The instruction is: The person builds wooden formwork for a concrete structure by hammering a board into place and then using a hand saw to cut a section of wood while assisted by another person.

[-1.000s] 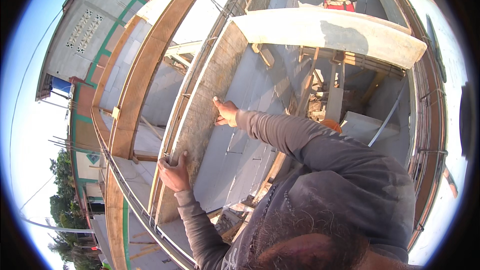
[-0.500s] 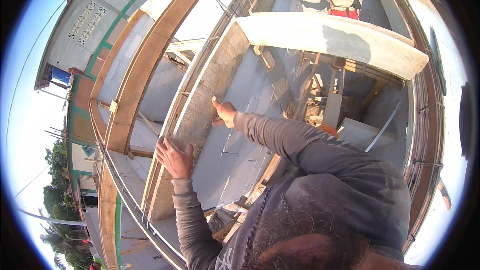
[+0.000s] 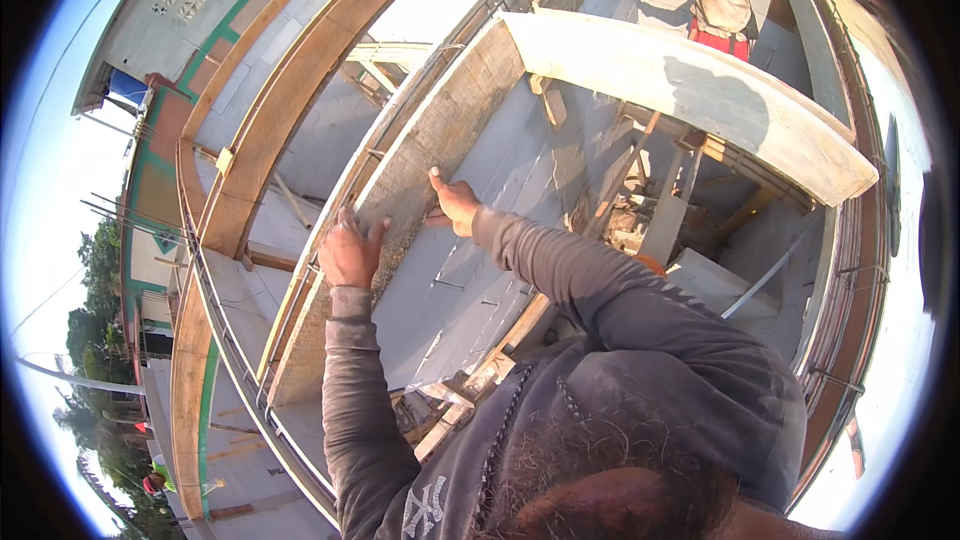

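A long, worn wooden board (image 3: pixel 440 130) slants from upper middle to lower left, its broad face stained grey and tan. My left hand (image 3: pixel 350 252) is closed over its left edge, fingers curled past that edge and thumb on the broad face. Farther up the board, my right hand (image 3: pixel 460 208) clasps the opposite edge, thumb on top and fingers partly hidden beneath. Thin steel reinforcing bars (image 3: pixel 375 152) run close along the board's left side.
A pale, wide plank (image 3: pixel 700 80) crosses at the board's far end. Beyond it, another person (image 3: pixel 720 0) grips a board. Grey block walls (image 3: pixel 480 240) drop below my arms to loose timber. More bars (image 3: pixel 850 310) line the right wall; wooden forms (image 3: pixel 300 90) stand left.
My left hand has slid up the board, nearer my right hand, and its fingers are more bunched. My right hand keeps its hold. The whole view has shifted slightly.
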The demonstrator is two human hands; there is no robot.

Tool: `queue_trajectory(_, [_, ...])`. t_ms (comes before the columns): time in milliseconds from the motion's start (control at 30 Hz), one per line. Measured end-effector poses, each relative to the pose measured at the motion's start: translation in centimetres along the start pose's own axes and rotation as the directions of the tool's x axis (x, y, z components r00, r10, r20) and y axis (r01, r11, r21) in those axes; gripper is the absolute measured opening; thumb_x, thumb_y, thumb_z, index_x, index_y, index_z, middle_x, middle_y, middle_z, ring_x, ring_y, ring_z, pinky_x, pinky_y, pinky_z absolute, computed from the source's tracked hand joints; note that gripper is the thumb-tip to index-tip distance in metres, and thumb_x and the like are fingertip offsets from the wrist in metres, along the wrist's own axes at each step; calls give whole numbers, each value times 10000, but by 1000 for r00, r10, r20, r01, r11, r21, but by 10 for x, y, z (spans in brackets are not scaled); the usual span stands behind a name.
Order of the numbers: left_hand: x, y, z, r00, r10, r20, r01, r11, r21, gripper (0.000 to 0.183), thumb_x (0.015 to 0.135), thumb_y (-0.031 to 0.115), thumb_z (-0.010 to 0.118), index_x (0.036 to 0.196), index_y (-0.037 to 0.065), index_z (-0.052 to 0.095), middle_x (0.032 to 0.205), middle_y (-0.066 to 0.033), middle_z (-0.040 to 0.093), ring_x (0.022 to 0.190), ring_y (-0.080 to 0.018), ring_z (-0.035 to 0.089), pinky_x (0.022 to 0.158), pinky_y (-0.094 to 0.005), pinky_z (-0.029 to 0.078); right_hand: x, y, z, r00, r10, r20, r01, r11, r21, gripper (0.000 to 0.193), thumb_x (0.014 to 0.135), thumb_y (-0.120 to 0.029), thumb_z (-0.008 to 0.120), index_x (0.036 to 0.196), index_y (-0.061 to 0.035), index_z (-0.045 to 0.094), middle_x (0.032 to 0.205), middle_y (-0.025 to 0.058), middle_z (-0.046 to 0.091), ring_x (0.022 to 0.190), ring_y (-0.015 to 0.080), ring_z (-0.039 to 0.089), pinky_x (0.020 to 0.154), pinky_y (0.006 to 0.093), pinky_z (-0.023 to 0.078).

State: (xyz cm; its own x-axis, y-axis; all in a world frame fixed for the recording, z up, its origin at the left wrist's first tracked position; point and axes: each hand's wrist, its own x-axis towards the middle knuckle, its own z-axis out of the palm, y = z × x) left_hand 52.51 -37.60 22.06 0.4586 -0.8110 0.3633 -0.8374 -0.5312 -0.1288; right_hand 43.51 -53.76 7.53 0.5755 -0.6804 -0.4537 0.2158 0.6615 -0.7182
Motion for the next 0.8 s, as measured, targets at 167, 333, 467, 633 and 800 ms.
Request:
queue_trajectory(167, [1,13,-1,990,39,-135,-46,998,-43,651,830,529,808,1243,40,684,1058,-181,749,982,-367,728,841,-472,575,24,4,-16,987,-39,156,31,998,52,891,984,-646,612,1399,119,422,1259,250,611,968,355,734,774,485,674])
queue_trajectory(333, [-12,2,11,980,-4,-201,-5,999,-41,671,806,486,843,1255,38,623,1104,-139,727,1063,-347,693,914,-489,509,-4,-10,-12,984,37,173,-27,998,-61,961,981,-635,635,1499,118,336,1415,315,502,1127,404,681,847,519,647])
queue_trajectory(467, [-14,4,10,980,-49,-194,21,990,-141,660,782,448,874,1204,35,579,1060,-131,725,1025,-337,695,878,-485,498,-12,-15,-22,948,35,318,4,993,-121,1040,945,-584,729,1536,142,273,1424,358,451,1212,428,630,929,515,616])
queue_trajectory(633, [-17,0,6,967,-47,-251,4,985,-170,696,774,472,873,1209,14,583,1056,-143,729,1011,-337,710,904,-473,517,-6,-11,-16,941,-3,337,45,992,-118,989,946,-506,767,1497,171,304,1442,366,436,1261,455,593,984,524,600])
queue_trajectory(800, [-16,-1,24,948,-77,-308,35,990,-138,716,751,472,879,1225,25,581,1037,-123,714,1013,-303,695,930,-470,498,-3,-10,-14,955,-30,295,54,996,-72,901,958,-468,768,1458,168,371,1409,340,478,1306,466,550,1024,513,583])
